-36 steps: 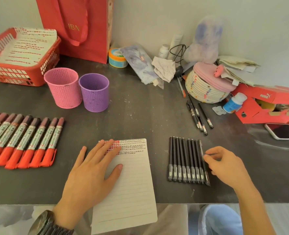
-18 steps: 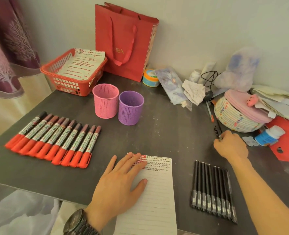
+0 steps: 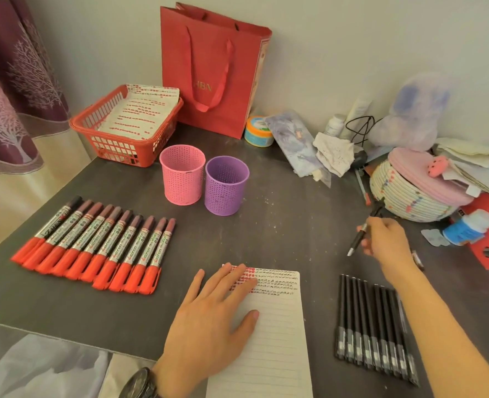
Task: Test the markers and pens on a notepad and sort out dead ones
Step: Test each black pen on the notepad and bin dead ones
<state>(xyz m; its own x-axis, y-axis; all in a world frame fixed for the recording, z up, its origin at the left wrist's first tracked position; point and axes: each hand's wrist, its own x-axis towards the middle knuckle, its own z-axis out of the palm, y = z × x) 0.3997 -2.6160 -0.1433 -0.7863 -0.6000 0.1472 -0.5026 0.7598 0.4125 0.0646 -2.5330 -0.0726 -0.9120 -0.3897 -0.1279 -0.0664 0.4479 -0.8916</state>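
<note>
The right hand (image 3: 386, 242) was clamped on a black pen (image 3: 358, 239), lifted off the desk (image 3: 289, 222), tip angled down toward the left hand (image 3: 208, 320). That hand lay flat and open on the notepad (image 3: 274, 334), pinning it. To test well, I judged, the pen should go to a blank line just below the scribbles, pressed lightly. The pen looked slim, capped or not I could not tell. Pens (image 3: 372, 326) lay below the right hand; markers (image 3: 99, 245) well beyond the left.
</note>
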